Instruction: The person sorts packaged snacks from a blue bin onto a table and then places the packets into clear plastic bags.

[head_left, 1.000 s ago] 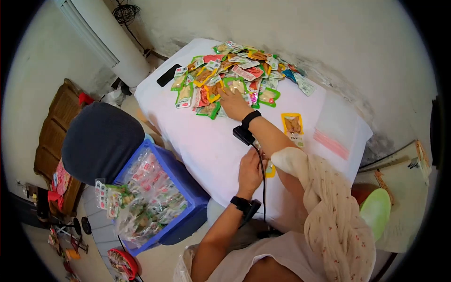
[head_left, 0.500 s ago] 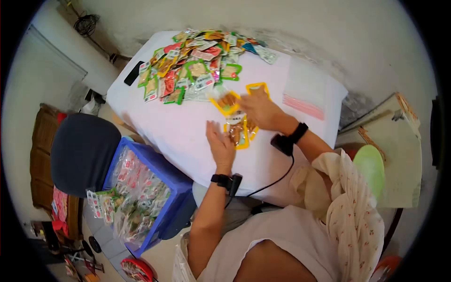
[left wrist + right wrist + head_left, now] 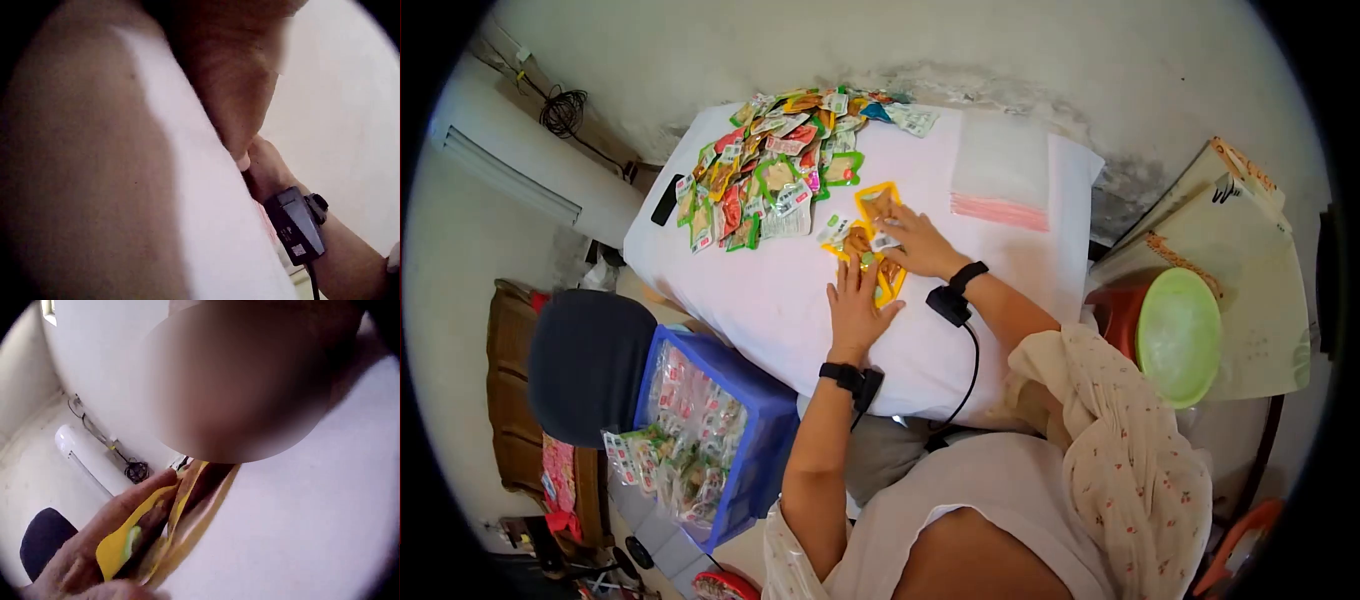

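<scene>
Several yellow-edged snack packets (image 3: 878, 197) lie overlapping on the white-covered table, brown food showing through their clear windows. My left hand (image 3: 860, 318) rests at their near left side, fingers straight and spread, fingertips on a packet. From the right, my right hand (image 3: 925, 245) reaches across the packets with its fingers extended over them. In the right wrist view, the left hand (image 3: 81, 556) lies along the packets' edges (image 3: 115, 553); a blur covers much of the right hand. The left wrist view shows both hands close together, the packets hidden.
A large heap of mixed snack packets (image 3: 775, 165) lies at the table's back left, beside a black phone (image 3: 666, 200). Clear bags with pink edges (image 3: 1000, 207) are stacked at the right. A blue crate (image 3: 765, 410) of bagged packets stands left, and a green basin (image 3: 1180, 335) stands right.
My right hand has come from the heap to the near middle of the table with a yellow-edged packet. My left hand has moved up against the packets, its fingers now spread over them.
</scene>
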`<state>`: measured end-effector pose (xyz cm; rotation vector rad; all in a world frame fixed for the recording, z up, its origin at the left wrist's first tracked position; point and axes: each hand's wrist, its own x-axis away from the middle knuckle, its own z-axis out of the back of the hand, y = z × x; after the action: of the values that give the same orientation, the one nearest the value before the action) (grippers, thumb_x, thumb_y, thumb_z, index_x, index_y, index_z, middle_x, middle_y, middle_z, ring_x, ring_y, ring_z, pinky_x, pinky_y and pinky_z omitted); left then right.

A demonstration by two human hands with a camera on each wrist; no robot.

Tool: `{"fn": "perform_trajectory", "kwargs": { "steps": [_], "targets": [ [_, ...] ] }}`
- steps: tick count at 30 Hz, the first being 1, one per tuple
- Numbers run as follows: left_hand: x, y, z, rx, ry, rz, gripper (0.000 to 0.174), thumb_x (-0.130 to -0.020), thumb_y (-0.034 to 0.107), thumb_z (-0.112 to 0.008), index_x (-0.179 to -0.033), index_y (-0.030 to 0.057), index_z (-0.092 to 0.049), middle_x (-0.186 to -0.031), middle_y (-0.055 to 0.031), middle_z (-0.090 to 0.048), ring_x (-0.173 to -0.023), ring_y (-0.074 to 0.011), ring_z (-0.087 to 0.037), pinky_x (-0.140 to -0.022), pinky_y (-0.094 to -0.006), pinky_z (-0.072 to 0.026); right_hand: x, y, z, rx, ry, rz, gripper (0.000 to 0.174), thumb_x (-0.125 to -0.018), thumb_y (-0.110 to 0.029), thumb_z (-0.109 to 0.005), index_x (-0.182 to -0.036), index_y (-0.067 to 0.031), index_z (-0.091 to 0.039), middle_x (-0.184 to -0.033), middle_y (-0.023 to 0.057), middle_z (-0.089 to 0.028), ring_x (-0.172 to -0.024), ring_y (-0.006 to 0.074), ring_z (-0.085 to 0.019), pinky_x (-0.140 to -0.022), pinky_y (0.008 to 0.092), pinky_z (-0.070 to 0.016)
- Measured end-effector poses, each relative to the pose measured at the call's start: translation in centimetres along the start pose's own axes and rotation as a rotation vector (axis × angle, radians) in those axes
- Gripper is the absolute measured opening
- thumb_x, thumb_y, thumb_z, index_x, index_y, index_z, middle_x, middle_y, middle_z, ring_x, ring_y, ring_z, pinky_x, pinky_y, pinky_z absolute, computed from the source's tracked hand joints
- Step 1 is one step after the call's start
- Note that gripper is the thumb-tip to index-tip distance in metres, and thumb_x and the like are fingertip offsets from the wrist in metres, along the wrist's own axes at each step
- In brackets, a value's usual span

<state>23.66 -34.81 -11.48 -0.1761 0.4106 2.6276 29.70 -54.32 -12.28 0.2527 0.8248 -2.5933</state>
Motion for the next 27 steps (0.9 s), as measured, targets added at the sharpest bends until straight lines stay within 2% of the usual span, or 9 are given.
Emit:
{"fn": "perform_trajectory", "kwargs": {
  "steps": [2,4,6,9,12,15,17,21,27],
  "targets": [
    [-0.7,-1.3,-0.7,0.095,0.137,-0.035,0.079,-0.071,0.041,-0.075,-0.137,0.0112,-0.045,-0.149,-0.0227,-0.027,-0.134,-0.0418,-0.030,-0.100,-0.0579,-0.0279,-0.6,0.1,-1.2,0.018,0.033,0.015,0.055,-0.085,-0.032,-0.062,-0.134,-0.0108,-0.047,-0.140,0.0225,-0.036,-0.130,0.0392,-0.033,-0.105,0.0491,-0.0301],
    [-1.5,-2.2,-0.6,0.007,0.112,-0.041,0.072,-0.074,0.039,-0.073,-0.135,0.0114,-0.047,-0.149,-0.0199,-0.029,-0.132,-0.0402,-0.032,-0.097,-0.0581,-0.0295,-0.6,0.7,-1.3,-0.094,0.103,0.087,0.052,-0.087,-0.030,-0.060,-0.132,-0.0074,-0.048,-0.140,0.0228,-0.036,-0.130,0.0393,-0.033,-0.105,0.0485,-0.0315],
    [-2.3,-2.4,0.2,-0.061,0.072,-0.019,0.069,-0.077,0.040,-0.070,-0.136,0.0116,-0.046,-0.151,-0.0157,-0.026,-0.137,-0.0381,-0.026,-0.101,-0.0637,-0.0238,0.7,0.0,1.1,-0.153,0.176,0.080,0.048,-0.087,-0.028,-0.059,-0.128,-0.0047,-0.051,-0.136,0.0222,-0.043,-0.128,0.0381,-0.038,-0.105,0.0465,-0.0334],
    [-2.9,-1.7,0.9,-0.118,0.044,0.030,0.069,-0.079,0.041,-0.069,-0.137,0.0101,-0.045,-0.151,-0.0183,-0.024,-0.139,-0.0378,-0.020,-0.103,-0.0662,-0.0190,3.8,0.7,4.5,-0.026,0.395,-0.046,0.036,-0.082,-0.023,-0.065,-0.114,-0.0056,-0.062,-0.115,0.0144,-0.060,-0.112,0.0316,-0.052,-0.098,0.0423,-0.0401],
    [-1.9,0.0,1.6,-0.078,0.128,0.052,0.067,-0.081,0.038,-0.067,-0.137,0.0077,-0.043,-0.150,-0.0215,-0.024,-0.140,-0.0387,-0.017,-0.103,-0.0670,-0.0166,7.0,5.3,8.3,0.146,0.614,-0.093,0.027,-0.073,-0.013,-0.068,-0.100,-0.0071,-0.065,-0.099,0.0100,-0.061,-0.096,0.0302,-0.055,-0.082,0.0439,-0.0437],
    [0.0,2.6,1.1,0.112,0.176,0.085,0.059,-0.083,0.029,-0.065,-0.134,0.0046,-0.046,-0.149,-0.0242,-0.023,-0.139,-0.0408,-0.017,-0.107,-0.0617,-0.0160,9.3,7.7,11.0,0.291,0.587,-0.236,0.023,-0.073,-0.012,-0.068,-0.096,-0.0060,-0.066,-0.093,0.0098,-0.061,-0.093,0.0295,-0.056,-0.078,0.0412,-0.0442],
    [1.7,4.1,0.6,0.349,0.268,-0.034,0.047,-0.084,0.015,-0.061,-0.128,0.0014,-0.051,-0.149,-0.0236,-0.023,-0.139,-0.0404,-0.020,-0.111,-0.0522,-0.0198,9.7,8.8,11.4,0.304,0.556,-0.275,0.017,-0.074,-0.012,-0.068,-0.091,-0.0063,-0.067,-0.085,0.0092,-0.061,-0.088,0.0283,-0.056,-0.074,0.0405,-0.0432],
    [4.4,5.3,-3.7,0.580,0.345,0.057,0.030,-0.084,0.010,-0.064,-0.112,0.0011,-0.062,-0.139,-0.0262,-0.038,-0.129,-0.0398,-0.037,-0.107,-0.0434,-0.0316,9.2,10.0,11.2,0.289,0.460,-0.340,0.010,-0.076,-0.012,-0.066,-0.085,-0.0072,-0.067,-0.082,0.0081,-0.060,-0.086,0.0278,-0.056,-0.071,0.0405,-0.0432],
    [4.3,5.7,-3.3,0.795,0.404,0.161,0.025,-0.086,0.009,-0.061,-0.109,0.0003,-0.063,-0.129,-0.0221,-0.050,-0.121,-0.0331,-0.047,-0.101,-0.0377,-0.0401,8.2,9.1,12.3,0.313,0.549,-0.339,0.006,-0.079,-0.014,-0.063,-0.077,-0.0083,-0.066,-0.082,0.0076,-0.061,-0.084,0.0272,-0.057,-0.071,0.0415,-0.0442]
  ]
}}
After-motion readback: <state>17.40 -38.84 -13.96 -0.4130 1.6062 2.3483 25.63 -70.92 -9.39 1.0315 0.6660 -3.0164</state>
